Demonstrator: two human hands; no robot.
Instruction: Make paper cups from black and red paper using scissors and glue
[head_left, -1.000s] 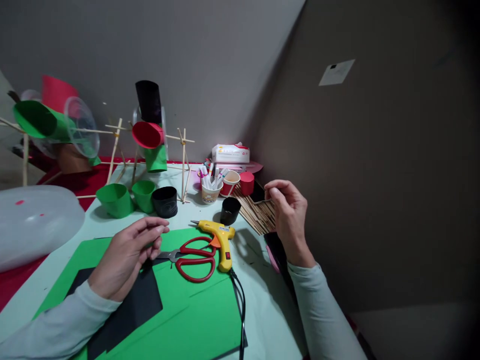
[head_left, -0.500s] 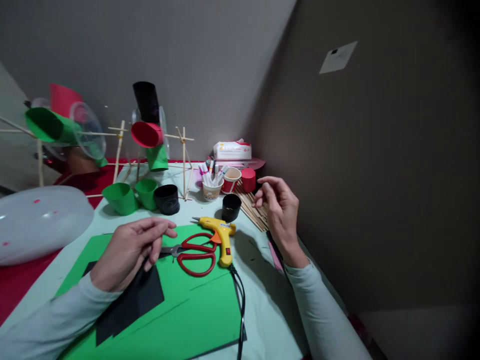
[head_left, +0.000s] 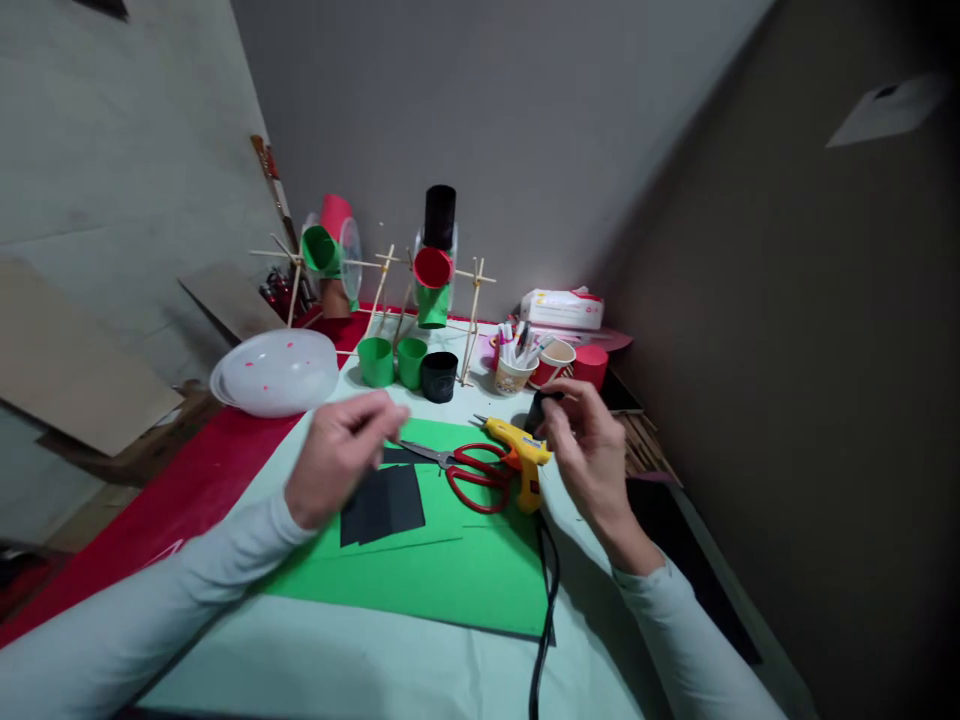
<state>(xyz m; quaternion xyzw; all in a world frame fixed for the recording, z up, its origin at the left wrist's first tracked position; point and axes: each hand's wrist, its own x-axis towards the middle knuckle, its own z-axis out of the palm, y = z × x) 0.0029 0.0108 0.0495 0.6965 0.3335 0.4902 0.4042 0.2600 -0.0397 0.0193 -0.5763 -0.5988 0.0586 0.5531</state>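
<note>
My left hand (head_left: 341, 455), slightly blurred, hovers over the left part of the green sheet (head_left: 442, 580) with thumb and fingertips pressed together. What it holds, if anything, is too small to make out. My right hand (head_left: 589, 450) is beside a small black cup (head_left: 538, 412), its bent thumb and index finger apart and partly covering the cup. I cannot tell whether they touch it. Between the hands lie red-handled scissors (head_left: 480, 475) and a yellow glue gun (head_left: 525, 450). Black pieces (head_left: 382, 505) rest on the green sheet.
Two green cups (head_left: 376, 362) and another black cup (head_left: 439, 378) stand behind. Further back are stick frames (head_left: 474, 310) carrying coloured tubes (head_left: 433, 268). A marker cup (head_left: 514, 376), a red cup (head_left: 590, 366) and a tissue pack (head_left: 562, 308) are at right. A balloon (head_left: 277, 372) lies left.
The view has swung left, so the table things sit further right. My right hand has moved inward to the black cup. My left hand's fingers have drawn together.
</note>
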